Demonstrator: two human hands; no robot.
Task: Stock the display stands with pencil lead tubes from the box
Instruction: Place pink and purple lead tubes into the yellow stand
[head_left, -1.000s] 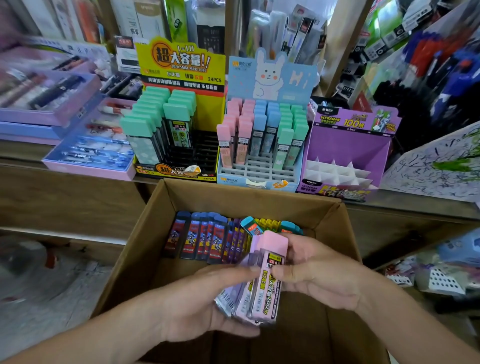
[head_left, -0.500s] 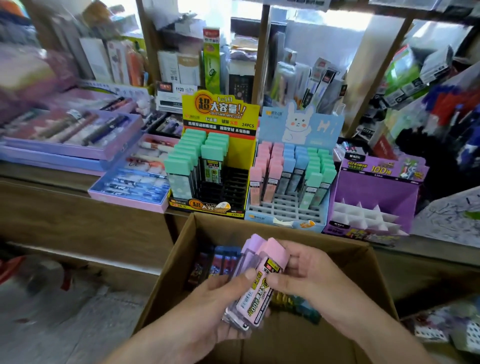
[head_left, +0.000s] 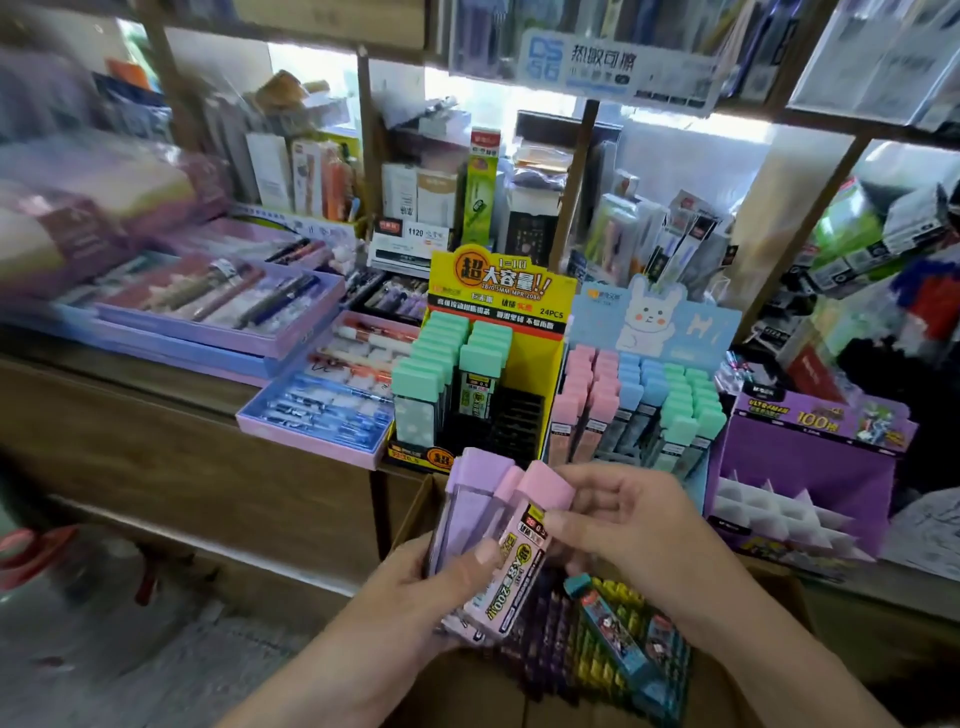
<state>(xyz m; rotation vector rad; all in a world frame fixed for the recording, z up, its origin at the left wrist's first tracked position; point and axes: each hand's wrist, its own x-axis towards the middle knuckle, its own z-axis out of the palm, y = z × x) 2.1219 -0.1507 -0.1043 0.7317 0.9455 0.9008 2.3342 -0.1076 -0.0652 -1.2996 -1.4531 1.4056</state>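
The left hand (head_left: 410, 597) has its grip closed round a bunch of pink and purple lead tubes (head_left: 467, 512), held over the brown box (head_left: 467, 686), where more tubes (head_left: 597, 639) lie. The right hand (head_left: 639, 530) pinches the top pink tube (head_left: 511, 587) of the bunch. Behind, 3 stands sit side by side on the tabletop (head_left: 156, 374): a yellow stand (head_left: 498, 291) with green-capped tubes, a bunny stand (head_left: 654, 322) with pink, blue and green ones, and a purple stand (head_left: 800, 467).

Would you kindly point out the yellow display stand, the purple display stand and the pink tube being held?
yellow display stand (head_left: 496, 283): head view, on its printed header card.
purple display stand (head_left: 800, 467): head view, on its bare back wall.
pink tube (head_left: 543, 483): head view, on its cap.
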